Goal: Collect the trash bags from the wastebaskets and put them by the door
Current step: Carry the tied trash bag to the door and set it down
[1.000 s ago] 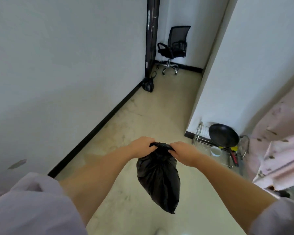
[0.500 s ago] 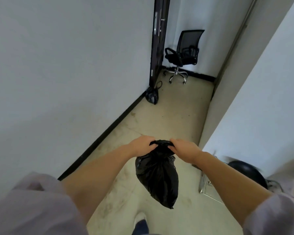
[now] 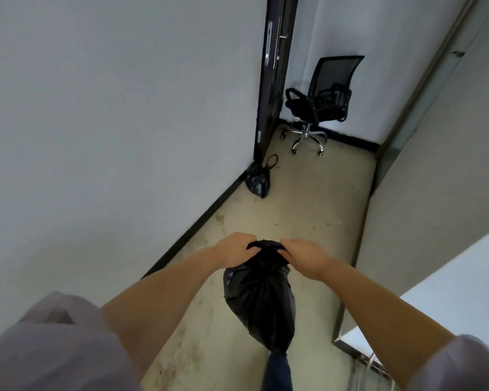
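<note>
A full black trash bag (image 3: 260,300) hangs in front of me above the floor. My left hand (image 3: 235,251) grips its gathered top from the left and my right hand (image 3: 304,256) grips it from the right. Ahead, a second tied black trash bag (image 3: 257,179) lies on the floor against the wall, at the foot of the dark door (image 3: 271,77). The door stands at the end of the left wall.
A black mesh office chair (image 3: 319,103) on a chrome base stands in the far corner past the door. White walls line a narrow corridor with a beige floor (image 3: 316,210). A wire rack edge (image 3: 362,359) shows at the lower right. My dark trouser leg (image 3: 277,371) is below the bag.
I have walked forward along the corridor; the door, the floor bag and the chair are nearer. The pan and rack slid out of view to the right. Both hands kept their grip.
</note>
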